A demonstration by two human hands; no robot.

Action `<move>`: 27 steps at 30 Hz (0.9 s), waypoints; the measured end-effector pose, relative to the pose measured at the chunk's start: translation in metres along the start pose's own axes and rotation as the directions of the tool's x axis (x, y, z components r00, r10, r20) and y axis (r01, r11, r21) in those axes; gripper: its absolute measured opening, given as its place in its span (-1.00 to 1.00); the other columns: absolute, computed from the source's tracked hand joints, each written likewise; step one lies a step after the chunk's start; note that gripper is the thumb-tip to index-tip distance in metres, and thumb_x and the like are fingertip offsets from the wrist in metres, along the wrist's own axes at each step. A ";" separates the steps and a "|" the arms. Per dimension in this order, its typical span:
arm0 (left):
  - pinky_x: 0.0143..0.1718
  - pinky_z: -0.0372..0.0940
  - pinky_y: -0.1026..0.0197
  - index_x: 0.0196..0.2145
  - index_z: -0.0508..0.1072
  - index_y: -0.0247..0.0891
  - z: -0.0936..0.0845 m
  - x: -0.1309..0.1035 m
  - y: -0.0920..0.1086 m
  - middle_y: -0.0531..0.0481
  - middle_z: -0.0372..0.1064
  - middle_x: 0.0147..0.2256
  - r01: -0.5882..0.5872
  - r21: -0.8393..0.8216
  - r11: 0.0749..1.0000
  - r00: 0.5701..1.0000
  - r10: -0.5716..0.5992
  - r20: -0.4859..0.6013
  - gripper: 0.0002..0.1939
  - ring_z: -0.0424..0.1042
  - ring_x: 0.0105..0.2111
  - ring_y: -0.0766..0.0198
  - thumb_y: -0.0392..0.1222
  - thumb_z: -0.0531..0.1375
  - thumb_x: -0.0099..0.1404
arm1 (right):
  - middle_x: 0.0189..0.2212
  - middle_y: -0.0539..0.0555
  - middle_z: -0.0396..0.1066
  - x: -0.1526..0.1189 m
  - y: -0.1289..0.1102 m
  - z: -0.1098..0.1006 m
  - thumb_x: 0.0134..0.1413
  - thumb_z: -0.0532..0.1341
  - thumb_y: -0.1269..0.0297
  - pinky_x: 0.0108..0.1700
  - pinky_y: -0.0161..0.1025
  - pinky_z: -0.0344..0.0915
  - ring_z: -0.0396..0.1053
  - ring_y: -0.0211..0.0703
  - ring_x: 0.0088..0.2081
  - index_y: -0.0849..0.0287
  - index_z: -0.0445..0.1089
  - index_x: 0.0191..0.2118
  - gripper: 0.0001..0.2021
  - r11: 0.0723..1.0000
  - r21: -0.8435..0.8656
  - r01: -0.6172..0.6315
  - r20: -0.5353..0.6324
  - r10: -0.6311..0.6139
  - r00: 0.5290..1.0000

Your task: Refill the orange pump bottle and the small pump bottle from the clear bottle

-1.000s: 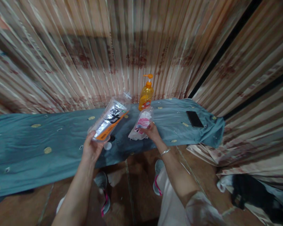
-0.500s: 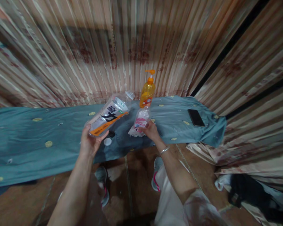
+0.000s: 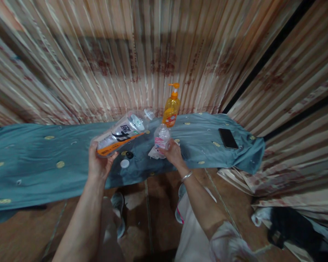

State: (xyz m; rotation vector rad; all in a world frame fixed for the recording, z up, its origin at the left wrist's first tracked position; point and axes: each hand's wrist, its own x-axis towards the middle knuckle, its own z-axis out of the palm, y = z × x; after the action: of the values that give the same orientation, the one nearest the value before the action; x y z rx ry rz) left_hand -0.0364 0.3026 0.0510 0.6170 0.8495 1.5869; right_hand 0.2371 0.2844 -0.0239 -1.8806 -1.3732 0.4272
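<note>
My left hand (image 3: 100,162) is closed round the lower end of a large clear plastic bottle (image 3: 120,136) with a silver and orange label. The bottle leans to the right, its neck up and pointing towards the smaller bottle. In my right hand (image 3: 172,151) is a small clear plastic bottle (image 3: 161,136) with a pink and white label, held upright. Beneath it, a crumpled white cloth or tissue (image 3: 154,153) lies on the bench cover. A white cap (image 3: 125,163) and a small black cap (image 3: 129,155) lie between my hands.
An orange pump bottle (image 3: 171,111) stands just behind the small bottle. A black phone (image 3: 227,138) lies to the right on the blue-green cloth (image 3: 76,145) that covers the bench. Pleated curtains (image 3: 106,65) hang behind. Dark bags (image 3: 295,225) sit on the floor at right.
The large bottle has tipped slightly flatter and moved a little left with my left hand. My right hand has brought the small bottle more upright, uncovering more of the white cloth or tissue.
</note>
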 end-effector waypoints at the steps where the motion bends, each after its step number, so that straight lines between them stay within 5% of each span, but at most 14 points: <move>1: -0.58 0.48 0.32 -0.21 0.54 -0.12 0.000 0.000 0.001 0.07 0.59 -0.33 -0.010 0.000 1.000 1.000 0.010 -0.001 -0.70 0.54 -0.45 0.25 0.03 0.40 0.15 | -0.17 0.18 0.62 0.000 -0.001 -0.001 -0.05 0.51 0.07 -0.02 -0.05 0.47 0.59 0.16 -0.05 0.07 0.41 -0.07 -0.54 1.000 0.004 0.018 -0.001 -0.018 1.000; 12: -0.48 0.45 0.33 -0.14 0.57 -0.10 -0.013 0.002 0.004 0.15 0.60 -0.26 -0.047 0.079 0.996 0.998 0.044 0.036 -0.73 0.54 -0.32 0.26 0.07 0.32 0.30 | -0.11 0.23 0.61 -0.003 -0.006 0.002 0.06 0.46 0.08 0.02 -0.08 0.44 0.58 0.15 -0.02 0.15 0.39 0.02 -0.53 0.994 -0.054 0.097 0.031 -0.095 0.995; 21: -0.57 0.42 0.34 -0.25 0.56 -0.14 0.003 -0.005 0.011 0.09 0.58 -0.36 -0.035 -0.025 0.999 0.995 0.033 -0.095 -0.82 0.52 -0.41 0.25 -0.04 0.23 0.27 | -0.08 0.28 0.61 0.000 -0.004 0.004 0.07 0.46 0.11 0.06 -0.05 0.44 0.57 0.18 0.02 0.17 0.37 0.05 -0.51 0.993 -0.055 0.101 0.055 -0.098 0.994; 27: -0.52 0.40 0.33 -0.21 0.56 -0.13 0.004 0.001 0.014 0.07 0.59 -0.31 -0.029 -0.028 0.999 0.998 0.028 -0.059 -0.80 0.53 -0.36 0.23 -0.03 0.24 0.27 | -0.10 0.28 0.60 -0.001 -0.007 0.001 0.09 0.43 0.05 0.04 -0.06 0.44 0.57 0.18 0.00 0.18 0.37 0.04 -0.52 0.990 -0.100 0.103 0.065 -0.097 0.993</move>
State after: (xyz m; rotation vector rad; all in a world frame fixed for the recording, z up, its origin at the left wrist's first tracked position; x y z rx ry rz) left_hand -0.0418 0.3040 0.0651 0.5666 0.8636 1.6470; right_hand 0.2315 0.2852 -0.0201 -1.8852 -1.5490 0.3711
